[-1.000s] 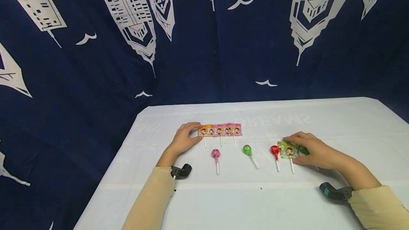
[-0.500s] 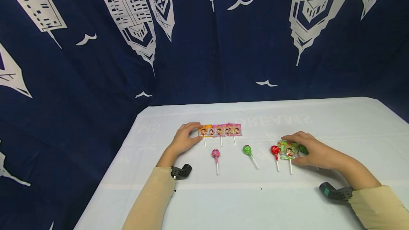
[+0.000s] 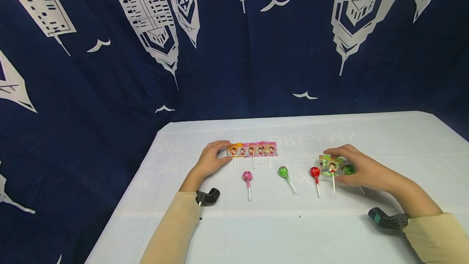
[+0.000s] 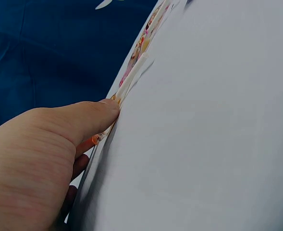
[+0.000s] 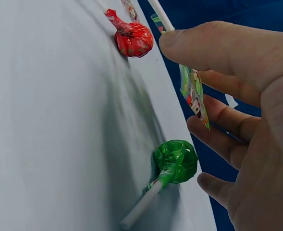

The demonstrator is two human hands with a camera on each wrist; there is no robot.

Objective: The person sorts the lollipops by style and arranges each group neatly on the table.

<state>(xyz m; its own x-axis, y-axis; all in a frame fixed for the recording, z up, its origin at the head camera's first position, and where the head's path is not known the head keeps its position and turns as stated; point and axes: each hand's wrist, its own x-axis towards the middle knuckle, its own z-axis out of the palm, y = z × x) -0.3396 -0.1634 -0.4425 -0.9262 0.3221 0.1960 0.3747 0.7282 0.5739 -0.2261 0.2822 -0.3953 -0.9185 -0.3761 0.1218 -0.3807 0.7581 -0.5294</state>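
Note:
In the head view my right hand (image 3: 373,172) pinches a flat lollipop in a green printed wrapper (image 3: 328,164), stick pointing toward me. The right wrist view shows that wrapper (image 5: 193,94) between thumb and fingers, raised off the table. Beneath this hand lies a round green lollipop (image 5: 176,161), and a round red lollipop (image 3: 315,172) is just left of it. My left hand (image 3: 210,160) holds the left end of an orange-wrapped flat lollipop (image 3: 238,150), thumb on its near edge. Two pink-wrapped flat lollipops (image 3: 252,150) continue that row rightward, sides touching or overlapping.
On the white table (image 3: 278,239), a round pink lollipop (image 3: 247,176) and another round green lollipop (image 3: 283,172) lie in front of the row. A dark blue patterned cloth (image 3: 234,72) hangs behind the table. Black wrist devices (image 3: 208,196) sit on both wrists.
The right hand has lifted the green-wrapped lollipop off the table, shifting it slightly away from me and uncovering more of the round green one. The left hand stays still.

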